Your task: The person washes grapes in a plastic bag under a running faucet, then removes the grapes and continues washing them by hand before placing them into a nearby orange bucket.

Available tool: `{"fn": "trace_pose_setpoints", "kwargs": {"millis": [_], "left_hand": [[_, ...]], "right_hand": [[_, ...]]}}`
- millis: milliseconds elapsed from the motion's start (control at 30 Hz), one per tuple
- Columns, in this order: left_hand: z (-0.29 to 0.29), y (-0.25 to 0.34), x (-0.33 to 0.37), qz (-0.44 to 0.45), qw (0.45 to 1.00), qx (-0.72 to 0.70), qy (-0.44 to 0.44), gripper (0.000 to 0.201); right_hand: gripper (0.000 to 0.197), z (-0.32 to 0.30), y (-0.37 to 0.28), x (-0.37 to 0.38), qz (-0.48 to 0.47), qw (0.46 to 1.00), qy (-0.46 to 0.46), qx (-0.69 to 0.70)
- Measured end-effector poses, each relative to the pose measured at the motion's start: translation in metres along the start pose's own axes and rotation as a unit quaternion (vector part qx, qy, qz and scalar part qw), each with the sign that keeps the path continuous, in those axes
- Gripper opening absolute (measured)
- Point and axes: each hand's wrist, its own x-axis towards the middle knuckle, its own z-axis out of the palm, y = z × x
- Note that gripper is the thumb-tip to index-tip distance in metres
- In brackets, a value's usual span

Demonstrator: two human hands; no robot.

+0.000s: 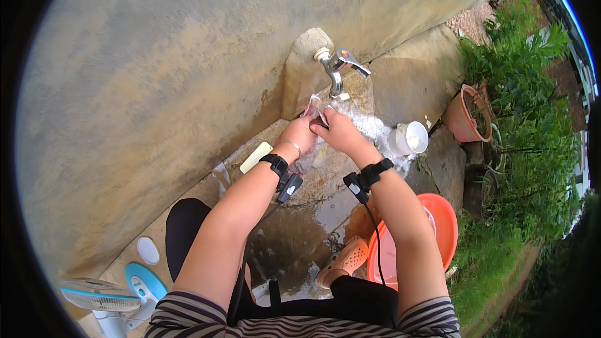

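Both hands meet just under the tap (335,66), which juts from a concrete block at the foot of the wall (156,75). The left hand (299,133) and the right hand (337,131) are closed together around one clear, crumpled thing, a plastic bag (315,107) by the look of it (it is too glassy and wet to name for certain), and its top edge pokes up from between the fingers toward the spout. The fingers of both hands are curled shut on it, knuckles touching, so neither hand is nearer than the other; the bag lies directly between them and straight below the tap's mouth, its long axis running up toward the spout and trailing down past the left wrist. Water foams white on the slab (375,128) just right of the hands. Counted: one tap, one bag, one white cup (410,139) lying on its side near the right hand, one pale yellow soap bar (256,156) left of the left wrist, one orange basin (441,219) below the right forearm, one terracotta pot (466,112) by the shrubs, one fan (103,297) with a blue base at the lower left, one small white disc (148,250) near it. Each wrist carries one black strap with a cable, and the left one also a thin bangle.
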Motion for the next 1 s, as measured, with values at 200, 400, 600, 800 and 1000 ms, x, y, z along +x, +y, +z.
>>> {"fn": "trace_pose_setpoints", "kwargs": {"millis": [200,400,600,800,1000], "left_hand": [[-0.009,0.018,-0.001,-0.021,0.999,-0.022,0.028,0.025],[-0.018,0.015,-0.007,0.067,0.995,0.057,0.046,0.061],[-0.034,0.019,-0.010,0.024,0.961,-0.258,-0.092,0.060],[-0.039,0.013,0.001,0.053,0.918,-0.385,-0.074,0.043],[-0.039,0.010,-0.003,0.000,0.944,-0.327,-0.055,0.021]], "right_hand": [[0.031,0.003,-0.003,0.011,-0.085,0.994,0.026,-0.070],[0.034,-0.008,-0.009,0.016,-0.045,0.998,0.031,-0.021],[0.027,-0.008,-0.004,0.023,0.041,0.982,-0.009,0.181],[0.021,-0.005,-0.031,0.020,-0.015,0.988,0.019,0.154],[0.021,-0.022,-0.047,0.012,0.113,0.990,0.006,0.089]]}}
